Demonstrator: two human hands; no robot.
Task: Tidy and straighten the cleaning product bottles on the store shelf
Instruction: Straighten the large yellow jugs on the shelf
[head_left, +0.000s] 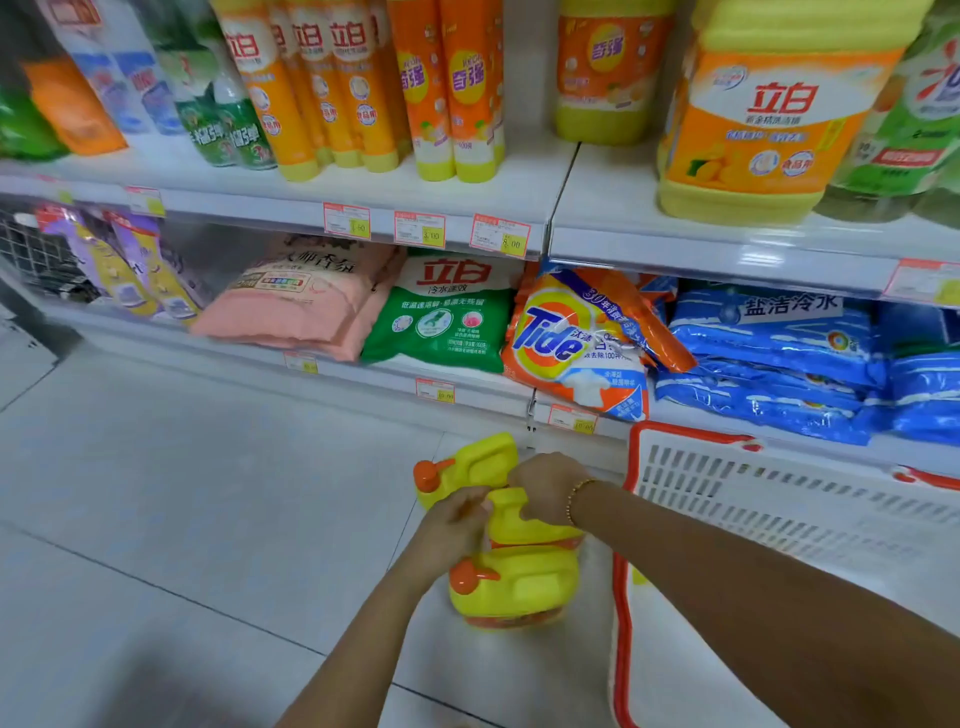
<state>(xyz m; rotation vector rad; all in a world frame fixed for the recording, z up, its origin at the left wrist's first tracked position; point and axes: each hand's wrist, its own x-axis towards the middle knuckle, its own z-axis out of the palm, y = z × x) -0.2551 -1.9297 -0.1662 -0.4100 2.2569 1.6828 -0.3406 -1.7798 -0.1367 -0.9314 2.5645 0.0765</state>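
Bright, even store light falls from above, leaving white glare streaks on the glossy shelf edge (753, 257) and the shiny blue bags (769, 338). Wide-angle distortion bows the shelving and tilts the bottles (332, 88) outward. The corners look soft and smeared, and a faint shadow dims the floor (156, 675) at lower left.

We log: far jug (480, 460) | near jug (519, 584) | both yellow, orange caps pointing left, upright on floor (208, 493), touching | larger matching jug (753, 130) upright on upper shelf (649, 182), far right.
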